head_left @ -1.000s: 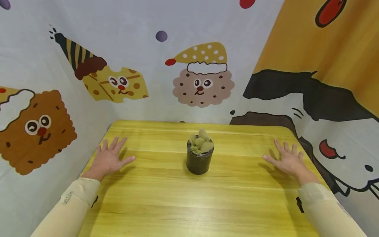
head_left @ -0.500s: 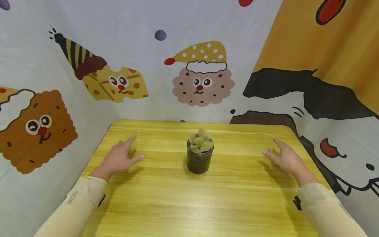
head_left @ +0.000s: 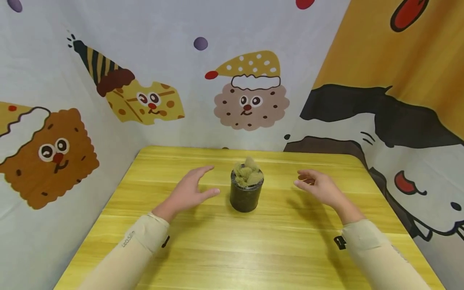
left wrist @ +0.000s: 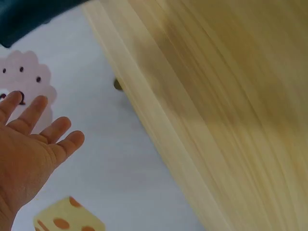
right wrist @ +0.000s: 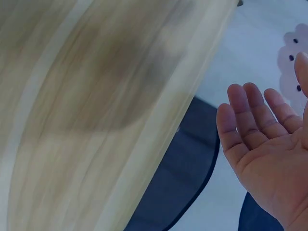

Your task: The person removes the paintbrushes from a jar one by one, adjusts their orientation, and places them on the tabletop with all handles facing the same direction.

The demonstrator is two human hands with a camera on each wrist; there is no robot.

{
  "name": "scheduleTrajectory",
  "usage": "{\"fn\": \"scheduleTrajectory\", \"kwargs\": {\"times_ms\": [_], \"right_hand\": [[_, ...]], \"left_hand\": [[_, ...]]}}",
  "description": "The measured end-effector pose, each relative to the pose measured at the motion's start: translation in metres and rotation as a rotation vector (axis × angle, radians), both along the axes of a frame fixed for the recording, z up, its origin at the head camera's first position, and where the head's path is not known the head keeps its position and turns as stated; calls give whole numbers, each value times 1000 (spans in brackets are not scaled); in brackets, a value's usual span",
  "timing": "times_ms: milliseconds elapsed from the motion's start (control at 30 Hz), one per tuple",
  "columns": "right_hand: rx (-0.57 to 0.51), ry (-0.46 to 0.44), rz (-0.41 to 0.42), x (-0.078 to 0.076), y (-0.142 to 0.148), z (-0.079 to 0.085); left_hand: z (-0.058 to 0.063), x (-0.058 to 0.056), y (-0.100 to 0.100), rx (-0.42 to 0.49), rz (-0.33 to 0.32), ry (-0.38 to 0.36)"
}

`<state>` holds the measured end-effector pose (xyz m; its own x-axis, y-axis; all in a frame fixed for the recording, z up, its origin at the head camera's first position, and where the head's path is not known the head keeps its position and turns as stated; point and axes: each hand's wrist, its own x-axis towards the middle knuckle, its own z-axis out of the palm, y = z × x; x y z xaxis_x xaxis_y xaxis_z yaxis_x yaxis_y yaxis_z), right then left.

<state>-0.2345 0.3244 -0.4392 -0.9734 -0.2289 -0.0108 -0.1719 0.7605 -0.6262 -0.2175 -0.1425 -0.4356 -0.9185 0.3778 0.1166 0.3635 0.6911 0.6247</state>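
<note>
A small dark pot [head_left: 244, 199] stands upright on the wooden table [head_left: 239, 249], filled with a pale yellow-green succulent-like plant [head_left: 247, 174]. My left hand [head_left: 185, 192] hovers to the pot's left, thumb and forefinger spread toward it with a gap between. On the other side, my right hand [head_left: 322, 188] is farther from the pot, its fingers relaxed and slightly bent. Neither hand holds anything. The left wrist view shows the left hand's fingers [left wrist: 57, 130] apart, and the right wrist view shows the right palm [right wrist: 274, 173] facing up to the camera.
A white curtain [head_left: 163, 24] printed with cartoon snacks hangs behind the table and on its left. An orange and white printed curtain [head_left: 398, 64] closes off the right side. A dark teal curved shape [left wrist: 33, 19] crosses the left wrist view's top corner.
Both hands have moved inward from the table's sides toward the pot, the left one farther. Their spread fingers have drawn closer together. The pot has stayed in place.
</note>
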Motion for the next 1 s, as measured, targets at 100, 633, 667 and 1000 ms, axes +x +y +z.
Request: {"fn": "scheduleTrajectory", "kwargs": {"times_ms": [100,633,667,1000], "right_hand": [[-46,-17,18,-1,-11,1],[-139,1,97,0,-55,11],[-142,1,102,0,-57,11],[-162,5,144,3,-69,16]], "left_hand": [[-3,-1,16,10,-19,16],[-1,-2,65,47,-16,57],[-1,-2,67,51,-13,47],[-1,-1,76,32,0,33]]}}
